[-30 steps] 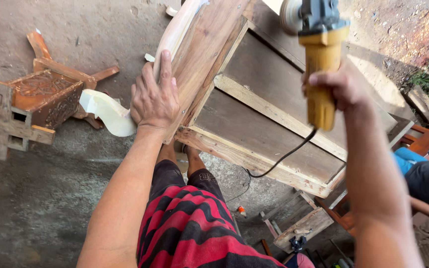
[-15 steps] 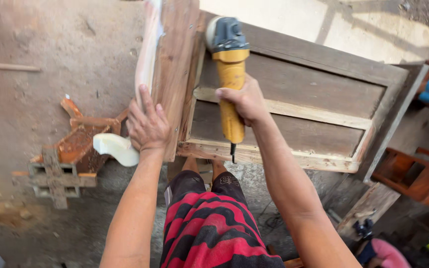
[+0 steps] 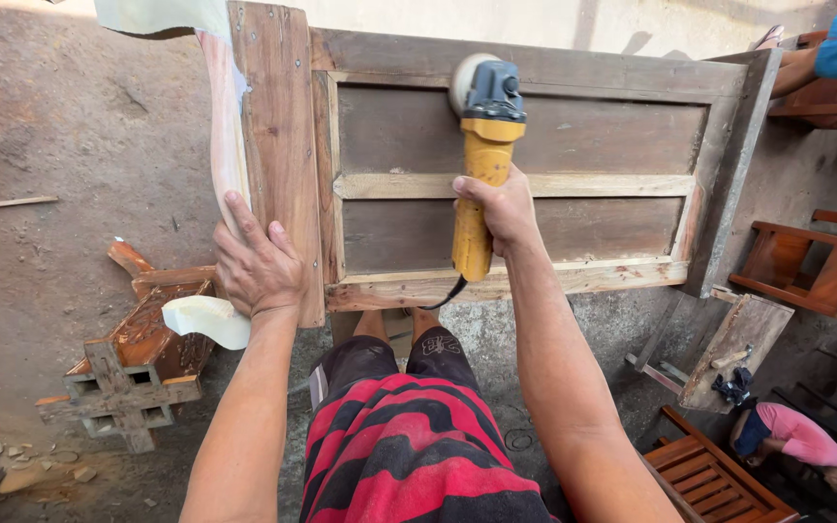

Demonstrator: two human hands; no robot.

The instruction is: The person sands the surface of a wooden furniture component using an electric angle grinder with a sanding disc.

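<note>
- Fingers [image 3: 244, 228] of left hand [image 3: 259, 271]: spread flat, pressing on the left stile of the wooden panel frame [image 3: 278, 155]; nothing gripped, just bracing it.
- Far left on the floor [image 3: 50, 145]: thin wood strip [image 3: 2, 204], carved wooden piece [image 3: 152, 329] with a cross-shaped offcut [image 3: 123, 397] beside it, loose chips near the bottom corner.
- Pale curved leg [image 3: 225, 136] runs along the frame's left edge, right under the left fingertips; its lower tip shows just below the wrist.
- The frame lies across the person's lap; long axis runs left-right, far rail away from the body, near rail touching the knees.
- Right hand [image 3: 496, 213]: wrapped shut around the yellow grinder [image 3: 477, 184] handle. Tool axis points away from the body, roughly square to the frame's long axis.
- Sanding disc [image 3: 467, 82] sits at the upper recessed board, just by the top rail. Right hand is nearer to it; left hand well apart to the left.
- Cord [image 3: 443, 295] drops off the handle's near end over the bottom rail.
- Right side: wooden chairs [image 3: 816, 266], plank with tool [image 3: 733, 353], slatted piece [image 3: 709, 475], another person in pink [image 3: 796, 436] low right. None obstruct the disc.
</note>
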